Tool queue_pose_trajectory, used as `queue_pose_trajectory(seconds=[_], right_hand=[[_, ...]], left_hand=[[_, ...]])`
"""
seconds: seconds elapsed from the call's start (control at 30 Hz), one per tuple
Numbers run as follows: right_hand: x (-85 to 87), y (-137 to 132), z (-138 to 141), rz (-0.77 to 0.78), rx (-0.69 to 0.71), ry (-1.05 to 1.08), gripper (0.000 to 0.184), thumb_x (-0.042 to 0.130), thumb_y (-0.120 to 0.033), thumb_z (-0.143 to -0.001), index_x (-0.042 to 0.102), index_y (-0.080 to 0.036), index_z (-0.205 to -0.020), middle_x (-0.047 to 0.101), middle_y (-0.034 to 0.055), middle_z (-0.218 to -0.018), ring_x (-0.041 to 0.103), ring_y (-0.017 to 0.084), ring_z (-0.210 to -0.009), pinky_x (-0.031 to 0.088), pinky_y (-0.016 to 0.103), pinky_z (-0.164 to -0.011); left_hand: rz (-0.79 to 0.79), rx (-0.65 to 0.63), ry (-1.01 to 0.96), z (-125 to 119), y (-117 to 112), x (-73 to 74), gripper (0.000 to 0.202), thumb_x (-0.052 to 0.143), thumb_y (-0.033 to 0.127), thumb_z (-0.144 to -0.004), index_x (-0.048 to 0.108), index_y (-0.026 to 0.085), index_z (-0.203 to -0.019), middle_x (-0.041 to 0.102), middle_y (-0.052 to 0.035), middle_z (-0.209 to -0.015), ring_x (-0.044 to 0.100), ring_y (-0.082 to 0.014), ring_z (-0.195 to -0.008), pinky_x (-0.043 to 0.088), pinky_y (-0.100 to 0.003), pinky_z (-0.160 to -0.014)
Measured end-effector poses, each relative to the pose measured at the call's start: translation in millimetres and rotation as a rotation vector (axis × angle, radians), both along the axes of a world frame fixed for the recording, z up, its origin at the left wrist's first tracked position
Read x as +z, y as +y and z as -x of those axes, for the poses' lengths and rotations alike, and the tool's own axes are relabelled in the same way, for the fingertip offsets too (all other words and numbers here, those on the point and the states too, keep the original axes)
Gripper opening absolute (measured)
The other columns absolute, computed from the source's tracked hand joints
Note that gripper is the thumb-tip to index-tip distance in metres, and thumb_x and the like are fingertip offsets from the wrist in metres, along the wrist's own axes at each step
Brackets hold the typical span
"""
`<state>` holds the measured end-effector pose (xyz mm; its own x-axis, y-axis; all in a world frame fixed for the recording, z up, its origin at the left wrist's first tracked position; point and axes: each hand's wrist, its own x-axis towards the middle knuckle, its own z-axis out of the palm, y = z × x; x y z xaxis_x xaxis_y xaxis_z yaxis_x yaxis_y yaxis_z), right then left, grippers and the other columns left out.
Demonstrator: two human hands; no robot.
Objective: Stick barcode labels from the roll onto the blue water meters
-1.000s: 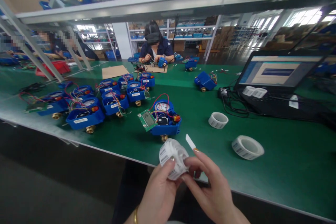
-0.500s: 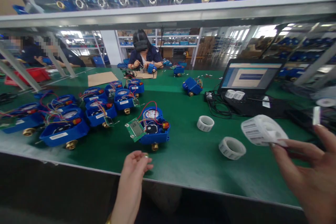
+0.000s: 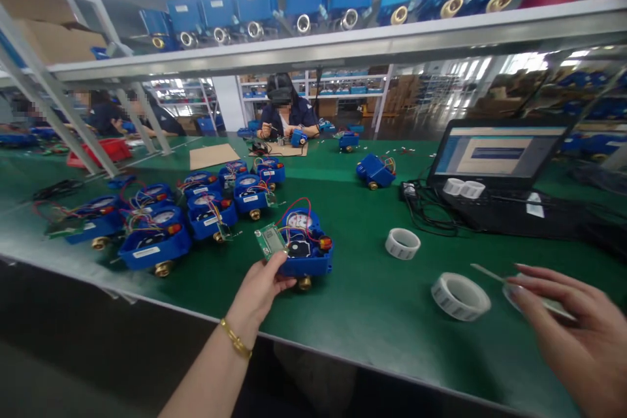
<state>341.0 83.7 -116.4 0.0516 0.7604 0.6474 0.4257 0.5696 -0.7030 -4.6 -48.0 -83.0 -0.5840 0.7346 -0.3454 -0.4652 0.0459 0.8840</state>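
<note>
My left hand (image 3: 267, 281) grips the left front corner of an open blue water meter (image 3: 308, 266), thumb up by its small green circuit board (image 3: 270, 240) with a display. Coloured wires, a round dial and a brass fitting show on the meter. At the right, my right hand (image 3: 563, 310) is closed in a pinch, a thin white label strip (image 3: 488, 273) sticking out past the fingertips. Part of a pale label roll (image 3: 512, 299) shows under those fingers; whether it is held or rests on the table, I cannot tell. Two label rolls lie nearby, one larger (image 3: 460, 297), one smaller (image 3: 402, 243).
Several open blue meters (image 3: 154, 241) crowd the table's left side. Another meter (image 3: 375, 171) lies further back. A laptop (image 3: 499, 157) with cables stands at the right, small rolls on it. Overhead runs a shelf (image 3: 313, 46) of blue meters. A co-worker (image 3: 289, 111) sits opposite.
My left hand has moved forward from the table edge and taken hold of the meter. The right hand has lowered with the label roll, now mostly hidden. The view has shifted.
</note>
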Motion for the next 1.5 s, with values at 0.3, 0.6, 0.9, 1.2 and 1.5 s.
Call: queue_pose_trajectory(seconds=[0.3, 0.6, 0.9, 1.2, 1.5], right_hand=[[8.0, -53, 163, 0.271, 0.717, 0.087, 0.020, 0.053, -0.035, -0.085, 0.058, -0.019, -0.075, 0.057, 0.0158, -0.123, 0.059, 0.026, -0.107, 0.052, 0.037, -0.081], [-0.2, -61, 180, 0.208, 0.627, 0.023, 0.013, 0.050, -0.027, -0.083, 0.059, -0.020, -0.077, 0.048, 0.0163, -0.132, 0.045, 0.027, -0.123, 0.040, 0.047, -0.096], [28.0, -60, 186, 0.186, 0.565, -0.040, 0.011, 0.049, -0.023, -0.079, 0.058, -0.019, -0.075, 0.051, 0.0179, -0.127, 0.046, 0.027, -0.122, 0.038, 0.047, -0.096], [47.9, -58, 195, 0.215, 0.450, -0.159, 0.010, 0.053, -0.016, -0.078, 0.059, -0.018, -0.071, 0.055, 0.0158, -0.119, 0.051, 0.027, -0.117, 0.042, 0.044, -0.092], [59.8, -62, 195, 0.286, 0.401, -0.216, 0.011, 0.054, -0.013, -0.080, 0.061, -0.017, -0.071, 0.055, 0.0137, -0.121, 0.055, 0.024, -0.110, 0.043, 0.039, -0.090]], left_hand=[[0.017, -0.024, -0.047, -24, -5, -1.4, 0.019, 0.059, 0.021, -0.085, 0.059, 0.005, -0.095, 0.066, -0.0126, -0.080, 0.062, -0.0149, -0.060, 0.054, -0.024, -0.052], [0.000, -0.014, -0.037, -36, -9, -3.0, 0.016, 0.063, 0.013, -0.080, 0.062, 0.007, -0.094, 0.068, -0.0119, -0.080, 0.063, -0.0156, -0.063, 0.054, -0.023, -0.054], [0.016, -0.003, -0.180, -48, -5, 20.2, 0.013, 0.054, 0.021, -0.086, 0.060, 0.010, -0.084, 0.064, -0.0069, -0.070, 0.058, -0.0122, -0.053, 0.052, -0.024, -0.052], [0.032, -0.013, -0.216, -50, -4, 28.6, 0.013, 0.053, 0.024, -0.087, 0.058, 0.012, -0.092, 0.063, -0.0053, -0.073, 0.057, -0.0116, -0.054, 0.052, -0.023, -0.053], [0.038, -0.008, -0.213, -53, -4, 30.8, 0.012, 0.050, 0.021, -0.088, 0.054, 0.014, -0.097, 0.062, -0.0059, -0.076, 0.058, -0.0121, -0.055, 0.053, -0.024, -0.054]])
